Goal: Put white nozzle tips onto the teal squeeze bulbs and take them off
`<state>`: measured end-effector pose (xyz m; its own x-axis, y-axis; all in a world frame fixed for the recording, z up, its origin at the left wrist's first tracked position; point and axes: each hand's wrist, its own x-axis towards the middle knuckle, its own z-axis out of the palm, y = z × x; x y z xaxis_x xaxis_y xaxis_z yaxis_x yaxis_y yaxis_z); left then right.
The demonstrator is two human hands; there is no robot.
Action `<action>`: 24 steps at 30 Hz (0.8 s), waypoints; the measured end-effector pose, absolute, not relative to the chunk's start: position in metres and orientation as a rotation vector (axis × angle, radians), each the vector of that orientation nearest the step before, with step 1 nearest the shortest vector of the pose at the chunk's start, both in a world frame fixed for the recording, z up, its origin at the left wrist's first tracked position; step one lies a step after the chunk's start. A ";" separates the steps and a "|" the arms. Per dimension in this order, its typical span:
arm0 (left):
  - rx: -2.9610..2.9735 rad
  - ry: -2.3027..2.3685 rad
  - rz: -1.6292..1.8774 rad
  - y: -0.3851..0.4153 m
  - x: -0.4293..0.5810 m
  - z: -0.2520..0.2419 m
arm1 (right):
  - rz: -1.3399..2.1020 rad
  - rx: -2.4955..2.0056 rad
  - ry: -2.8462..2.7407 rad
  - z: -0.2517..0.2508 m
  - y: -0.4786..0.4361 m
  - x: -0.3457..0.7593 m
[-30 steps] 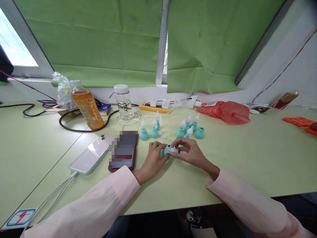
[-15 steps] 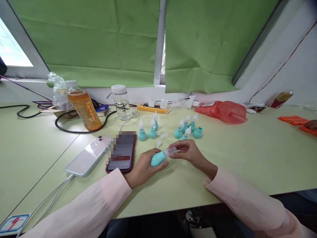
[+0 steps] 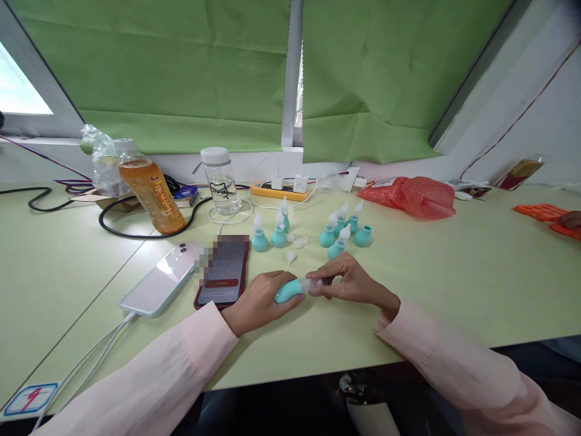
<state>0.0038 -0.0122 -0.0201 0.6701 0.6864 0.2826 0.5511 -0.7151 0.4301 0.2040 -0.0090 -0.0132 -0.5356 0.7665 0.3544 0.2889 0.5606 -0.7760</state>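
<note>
My left hand is closed around the teal bulb of a nasal aspirator, which lies on its side with its clear collar pointing right. My right hand pinches the clear collar at its open end; whether a small part sits between those fingers is hidden. Just beyond the hands lies a loose white tip, with small clear pieces behind it. Several teal aspirators with white tips stand upright in two groups, one aspirator at the left and another leaning near my right hand. One teal bulb has no tip.
Left of my hands lie a dark phone and a pale phone with a white cable. Behind them stand an orange drink bottle and a clear jar. A power strip and red bubble wrap lie at the back. Another person's hand shows at far right.
My right fingers have moved left and closed over the collar's end, where a thin white piece stuck out before. The view has tilted slightly.
</note>
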 end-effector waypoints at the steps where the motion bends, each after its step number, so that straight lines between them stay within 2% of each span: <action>1: 2.612 0.984 0.591 -0.012 0.004 -0.020 | 0.928 -0.867 -2.088 -0.014 -0.009 0.204; 8: 2.742 1.029 0.510 -0.013 0.003 -0.022 | 1.348 -1.023 -1.841 -0.024 -0.004 0.200; 17: 2.812 1.044 0.596 -0.015 0.002 -0.026 | 1.544 -1.030 -1.655 -0.021 -0.011 0.188; 21: 2.592 1.012 0.691 -0.020 0.000 -0.021 | 1.387 -0.994 -1.744 -0.017 -0.005 0.187; 24: 2.421 1.035 0.767 -0.023 -0.001 -0.019 | 0.860 -1.038 -1.923 -0.011 0.012 0.190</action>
